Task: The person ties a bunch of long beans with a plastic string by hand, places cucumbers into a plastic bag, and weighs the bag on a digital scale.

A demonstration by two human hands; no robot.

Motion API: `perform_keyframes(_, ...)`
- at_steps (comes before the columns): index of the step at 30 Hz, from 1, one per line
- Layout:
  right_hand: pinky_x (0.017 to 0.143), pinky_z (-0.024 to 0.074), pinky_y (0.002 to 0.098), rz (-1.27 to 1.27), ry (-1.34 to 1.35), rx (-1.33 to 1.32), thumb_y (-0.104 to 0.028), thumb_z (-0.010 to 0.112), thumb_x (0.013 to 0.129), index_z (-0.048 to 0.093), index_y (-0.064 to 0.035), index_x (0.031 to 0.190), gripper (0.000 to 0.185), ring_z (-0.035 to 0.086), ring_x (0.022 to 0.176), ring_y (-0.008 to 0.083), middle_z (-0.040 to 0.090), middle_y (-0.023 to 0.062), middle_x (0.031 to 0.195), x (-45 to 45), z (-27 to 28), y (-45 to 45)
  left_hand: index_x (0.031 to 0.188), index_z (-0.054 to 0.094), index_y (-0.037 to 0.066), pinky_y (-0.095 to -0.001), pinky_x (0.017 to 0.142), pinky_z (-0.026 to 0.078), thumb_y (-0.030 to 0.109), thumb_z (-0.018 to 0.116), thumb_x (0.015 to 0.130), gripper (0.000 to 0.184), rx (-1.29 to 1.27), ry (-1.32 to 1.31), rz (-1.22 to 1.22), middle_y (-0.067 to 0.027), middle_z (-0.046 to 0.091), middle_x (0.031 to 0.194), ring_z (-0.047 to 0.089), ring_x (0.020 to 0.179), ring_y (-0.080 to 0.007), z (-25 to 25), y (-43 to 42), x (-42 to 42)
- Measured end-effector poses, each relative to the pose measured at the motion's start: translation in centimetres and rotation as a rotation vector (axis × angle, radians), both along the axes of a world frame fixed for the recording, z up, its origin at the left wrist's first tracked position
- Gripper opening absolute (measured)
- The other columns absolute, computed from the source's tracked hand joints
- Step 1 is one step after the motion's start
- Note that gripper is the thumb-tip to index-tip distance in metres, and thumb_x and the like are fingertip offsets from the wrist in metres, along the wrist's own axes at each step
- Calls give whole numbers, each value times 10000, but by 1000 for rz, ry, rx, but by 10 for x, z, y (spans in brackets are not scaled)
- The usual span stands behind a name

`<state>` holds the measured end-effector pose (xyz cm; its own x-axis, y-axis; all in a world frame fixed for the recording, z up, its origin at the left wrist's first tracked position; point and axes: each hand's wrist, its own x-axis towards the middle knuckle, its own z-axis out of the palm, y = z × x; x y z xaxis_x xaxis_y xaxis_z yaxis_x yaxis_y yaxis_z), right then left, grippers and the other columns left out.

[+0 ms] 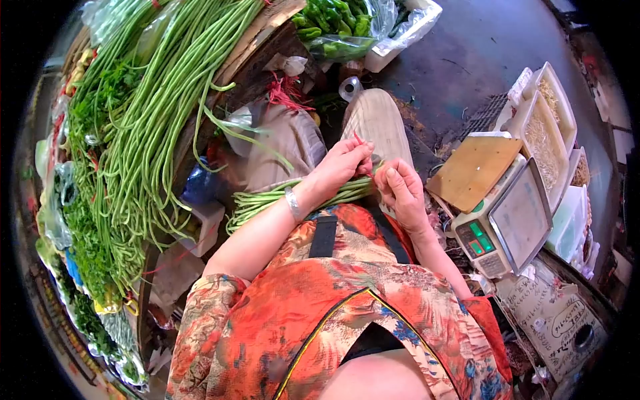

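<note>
A bundle of long green beans (267, 203) lies across my lap, its right end passing beneath my hands. My left hand (348, 160) is closed in a pinch, with the tip of a thin red tie (359, 139) sticking out above the fingers. Just to its right, my right hand (402, 190) is also closed, thumb against fingers, where red shows again between the two hands at the beans. How the tie runs around the bundle is partly hidden by the fingers. A silver bracelet (293, 204) circles my left wrist.
To the left, a heap of long beans (160, 120) hangs over a stall edge beside leafy greens (100, 233). More red ties (287, 92) hang near my knee. Green peppers (337, 23) stand ahead. A digital scale (477, 240) and white tubs (543, 143) are at right.
</note>
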<state>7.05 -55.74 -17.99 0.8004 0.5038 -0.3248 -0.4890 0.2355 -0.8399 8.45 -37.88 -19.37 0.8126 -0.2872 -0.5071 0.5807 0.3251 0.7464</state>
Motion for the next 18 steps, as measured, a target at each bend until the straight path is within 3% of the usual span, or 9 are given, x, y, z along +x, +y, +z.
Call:
perform_keyframes(8, 488, 274, 173, -13, 5, -6, -231, 453, 1008, 476, -84, 865, 206, 334, 560, 20, 460, -32, 749, 1, 0, 2, 769, 517, 89, -204, 528, 331, 257, 532, 970, 262, -25, 43, 45, 37, 508, 652, 425, 570, -43, -6, 0, -1)
perform_keyframes(14, 485, 281, 176, -71, 31, -10, -217, 446, 1008, 491, -74, 868, 205, 346, 546, 22, 475, -30, 742, 0, 0, 7, 759, 535, 83, -208, 530, 338, 257, 521, 965, 270, 97, 70, 56, 30, 523, 654, 444, 579, -51, -5, 3, 0)
perform_keyframes(17, 442, 266, 167, -63, -3, 20, -206, 441, 1010, 516, -60, 900, 199, 379, 496, 15, 570, 26, 816, 1, 2, 4, 773, 567, 87, -201, 530, 335, 273, 525, 967, 272, 58, 71, 0, 31, 563, 684, 454, 588, -56, 4, 10, 0)
perform_keyframes(18, 442, 266, 167, -67, -1, 15, -206, 441, 1010, 516, -60, 900, 199, 379, 496, 15, 570, 26, 816, 1, 5, 2, 819, 595, 78, -200, 569, 388, 221, 577, 947, 192, -25, 13, -37, 26, 601, 750, 492, 634, -53, 4, 16, -1)
